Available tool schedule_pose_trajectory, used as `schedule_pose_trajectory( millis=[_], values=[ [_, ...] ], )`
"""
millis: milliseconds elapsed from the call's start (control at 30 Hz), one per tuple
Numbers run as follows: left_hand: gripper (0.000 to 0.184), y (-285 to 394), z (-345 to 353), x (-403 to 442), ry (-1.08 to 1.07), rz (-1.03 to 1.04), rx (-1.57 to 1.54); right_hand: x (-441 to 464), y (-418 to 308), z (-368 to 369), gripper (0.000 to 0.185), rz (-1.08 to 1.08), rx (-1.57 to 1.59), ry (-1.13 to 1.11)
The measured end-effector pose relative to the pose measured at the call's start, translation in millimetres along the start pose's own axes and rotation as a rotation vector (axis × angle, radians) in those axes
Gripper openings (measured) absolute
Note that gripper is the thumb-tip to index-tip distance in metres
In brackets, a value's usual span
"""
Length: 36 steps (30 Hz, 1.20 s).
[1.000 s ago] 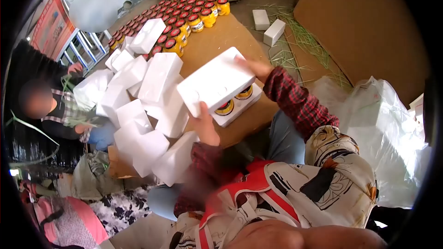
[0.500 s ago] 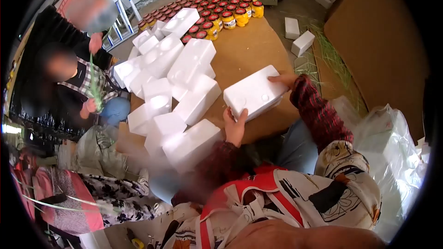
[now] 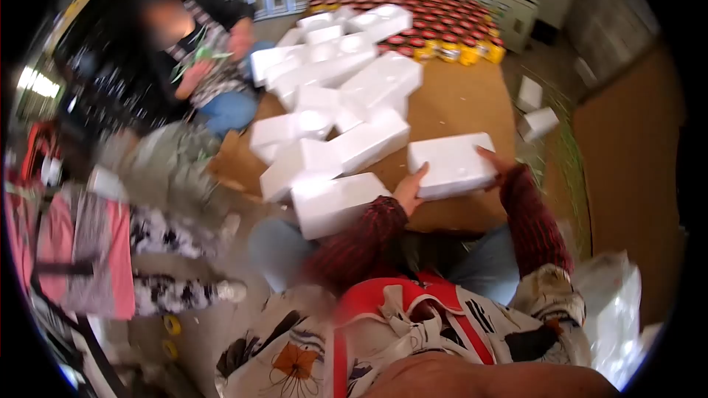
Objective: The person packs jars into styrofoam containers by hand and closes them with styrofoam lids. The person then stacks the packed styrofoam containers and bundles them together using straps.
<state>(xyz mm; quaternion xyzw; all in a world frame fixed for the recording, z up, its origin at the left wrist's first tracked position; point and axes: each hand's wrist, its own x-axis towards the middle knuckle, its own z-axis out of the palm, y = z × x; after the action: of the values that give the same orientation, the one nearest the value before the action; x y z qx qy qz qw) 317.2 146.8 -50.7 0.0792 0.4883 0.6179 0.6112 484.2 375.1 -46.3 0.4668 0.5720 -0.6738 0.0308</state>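
A closed white foam box [image 3: 451,165] rests on the brown cardboard surface [image 3: 472,107] in front of me. My left hand [image 3: 409,190] grips its left end, thumb on the near left corner. At the right end my right hand [image 3: 499,166] holds it, fingers against the side and top edge. No jars show, as the lid covers them. Just left of the box lies a pile of white foam boxes [image 3: 343,203], stacked loosely at various angles.
Many red-lidded yellow jars [image 3: 450,26] stand in rows at the back. A seated person [image 3: 210,66] handles green strands at the left; another person in pink [image 3: 74,250] is at the lower left. Two foam blocks [image 3: 538,124] lie right, near a tall cardboard sheet [image 3: 627,177].
Both hands brought the foam lid down over the lower part with the jars, closing the box. The view has swung left, so the scene sits further right.
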Motion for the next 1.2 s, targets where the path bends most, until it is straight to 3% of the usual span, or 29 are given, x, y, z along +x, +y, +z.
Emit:
schedule_pose_trajectory(
  millis=[67,133,167,233,300,333,367,467,567,667,733,767,800,933,1033,1100,1133,1200],
  values=[
    [0.076,-5.8,1.0,-2.3,0.141,0.007,0.064,8.4,1.9,-8.3,0.077,-0.013,-0.047,-0.086],
    [0.076,-9.8,1.3,-7.5,0.172,0.071,0.078,0.7,-6.4,-9.8,0.086,-0.002,-0.033,-0.034],
    [0.073,-16.6,0.0,-3.1,0.239,0.177,0.072,-14.2,-15.7,-4.8,0.081,-0.093,-0.021,-0.035],
    [0.074,-6.6,8.4,-24.2,0.123,0.461,0.071,-28.9,-21.3,-3.4,0.067,-0.258,0.193,-0.186],
    [0.08,-9.6,7.0,-22.5,0.233,0.688,0.113,-26.0,-19.0,2.5,0.057,-0.449,0.484,-0.251],
    [0.085,14.6,15.3,-60.3,0.322,0.681,0.276,-26.3,-22.6,9.7,0.058,-0.516,0.491,-0.241],
    [0.09,17.8,11.1,-65.8,0.286,0.757,0.182,-26.6,-26.3,16.8,0.06,-0.584,0.498,-0.23],
    [0.09,43.3,0.8,-93.4,0.418,0.901,0.376,-58.9,-46.0,48.8,0.062,-0.782,0.375,-0.222],
    [0.088,71.4,-15.5,-136.5,0.484,0.883,0.35,-78.8,-54.4,86.3,0.064,-0.871,0.326,-0.284],
    [0.082,80.1,-51.3,-167.5,0.353,0.897,0.081,-96.7,-52.1,131.2,0.063,-1.051,0.236,-0.375],
    [0.076,82.8,-68.2,-197.8,0.291,0.929,-0.037,-119.7,-56.5,163.9,0.066,-1.068,0.227,-0.437],
    [0.076,84.5,-74.4,-214.7,0.345,0.958,-0.042,-118.0,-53.6,173.1,0.07,-0.967,0.224,-0.427],
    [0.074,86.4,-78.7,-233.1,0.358,0.942,-0.042,-112.6,-52.1,180.2,0.073,-0.966,0.212,-0.534],
    [0.069,79.2,-105.1,-281.9,0.436,0.981,-0.045,-147.2,-68.7,230.3,0.082,-0.954,0.14,-0.558],
    [0.071,74.2,-123.7,-311.0,0.446,0.996,-0.074,-167.4,-92.7,259.7,0.088,-1.058,0.026,-0.642],
    [0.068,69.6,-141.5,-329.0,0.423,1.07,-0.208,-187.6,-113.7,287.7,0.091,-1.259,0.079,-0.725],
    [0.062,71.1,-142.2,-339.3,0.429,1.105,-0.329,-195.5,-123.9,298.0,0.091,-1.261,0.083,-0.723],
    [0.056,73.2,-151.0,-352.1,0.487,1.22,-0.462,-210.9,-141.4,315.3,0.097,-1.381,-0.063,-0.799]
  ],
)
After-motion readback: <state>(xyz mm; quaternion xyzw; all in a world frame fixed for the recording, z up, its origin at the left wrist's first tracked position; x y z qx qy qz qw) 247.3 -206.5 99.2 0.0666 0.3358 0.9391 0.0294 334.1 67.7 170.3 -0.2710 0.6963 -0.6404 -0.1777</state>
